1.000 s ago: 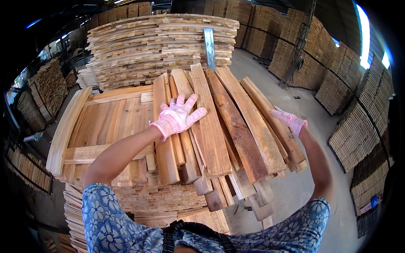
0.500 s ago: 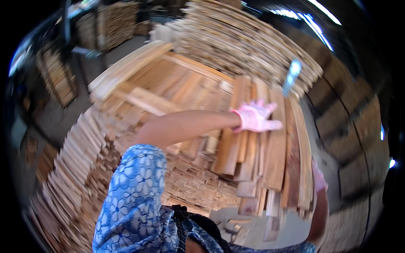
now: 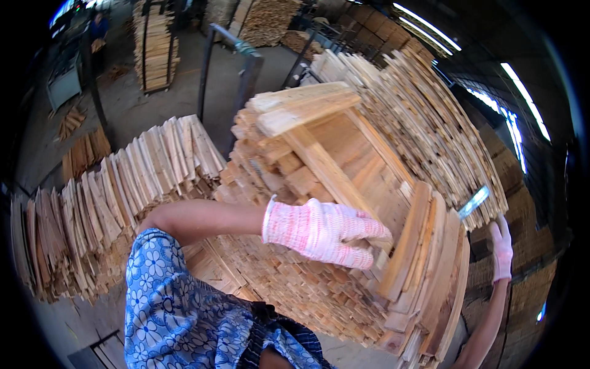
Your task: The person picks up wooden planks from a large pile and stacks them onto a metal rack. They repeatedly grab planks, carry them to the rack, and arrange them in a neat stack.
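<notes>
My left hand [image 3: 329, 235], in a pink and white knit glove, is over the middle of a large wood stack [image 3: 289, 270]. Its fingers point right with a gap between them, and nothing shows in its grip. Just beyond the fingertips lies a bundle of loose long boards [image 3: 409, 246] along the right side of the stack. My right hand [image 3: 502, 251], gloved alike, is raised at the right with fingers stretched up. It is near the end of the taller board stack [image 3: 424, 117] behind; whether it touches it I cannot tell. One plank [image 3: 332, 175] lies slantwise across the stack top.
Thick boards [image 3: 304, 107] lie on the stack's far corner. A pale shiny strip [image 3: 474, 202] sticks out near the taller stack. Stacked slats [image 3: 166, 154] run along the left. Behind stands a dark metal frame [image 3: 251, 64]; a person [image 3: 98, 27] is far off at upper left.
The view has swung left, so the stack appears farther right. My left hand has moved from over the loose boards to their left. My right hand has risen beside the stack.
</notes>
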`<state>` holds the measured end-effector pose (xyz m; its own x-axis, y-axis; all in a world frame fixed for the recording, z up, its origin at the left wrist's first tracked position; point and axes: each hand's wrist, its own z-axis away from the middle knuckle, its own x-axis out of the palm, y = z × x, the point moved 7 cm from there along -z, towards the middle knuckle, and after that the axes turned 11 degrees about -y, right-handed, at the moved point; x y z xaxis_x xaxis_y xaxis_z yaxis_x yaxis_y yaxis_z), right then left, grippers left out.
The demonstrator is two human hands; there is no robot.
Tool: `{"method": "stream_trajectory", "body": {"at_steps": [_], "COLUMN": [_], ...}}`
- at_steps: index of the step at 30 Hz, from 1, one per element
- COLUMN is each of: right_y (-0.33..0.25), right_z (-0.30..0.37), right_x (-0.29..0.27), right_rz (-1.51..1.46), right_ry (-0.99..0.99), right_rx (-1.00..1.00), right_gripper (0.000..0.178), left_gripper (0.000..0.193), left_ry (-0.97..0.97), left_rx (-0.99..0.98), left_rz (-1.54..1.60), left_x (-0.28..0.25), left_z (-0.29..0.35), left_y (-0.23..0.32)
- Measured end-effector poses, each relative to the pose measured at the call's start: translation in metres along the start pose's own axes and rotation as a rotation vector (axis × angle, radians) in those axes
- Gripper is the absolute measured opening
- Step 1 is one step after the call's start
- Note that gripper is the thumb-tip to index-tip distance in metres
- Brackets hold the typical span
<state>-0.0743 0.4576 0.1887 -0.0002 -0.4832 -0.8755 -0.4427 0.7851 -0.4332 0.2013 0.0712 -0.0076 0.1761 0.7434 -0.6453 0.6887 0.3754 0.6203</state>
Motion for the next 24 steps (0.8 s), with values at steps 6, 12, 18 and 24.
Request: {"method": "stream_trajectory", "body": {"at_steps": [6, 12, 18, 24], "right_y": [-0.352, -0.667, -0.726, -0.649], "right_z": [-0.020, 0.090, 0.078, 0.126], "right_x": [0.239, 0.475, 0.698, 0.945], "right_rz": [0.082, 0.337, 0.711, 0.380], "right_ry": [-0.482, -0.986, -0.825, -1.167], "right_rx": [-0.556, -1.150, -1.661, -1.511], "right_gripper": [0.053, 0.055, 0.054, 0.057], "left_gripper": [0.060, 0.067, 0.055, 0.050], "left_ry": [0.231, 0.626, 0.761, 1.525], "left_rx": [-0.167, -0.854, -1.502, -1.756], "left_rz": [0.373, 0.567, 0.518, 1.196], "left_x": [-0.015, 0.051, 0.204, 0.255], "left_z": [0.159, 0.394, 0.567, 0.698], "left_y": [-0.034, -0.172, -0.259, -0.173]}}
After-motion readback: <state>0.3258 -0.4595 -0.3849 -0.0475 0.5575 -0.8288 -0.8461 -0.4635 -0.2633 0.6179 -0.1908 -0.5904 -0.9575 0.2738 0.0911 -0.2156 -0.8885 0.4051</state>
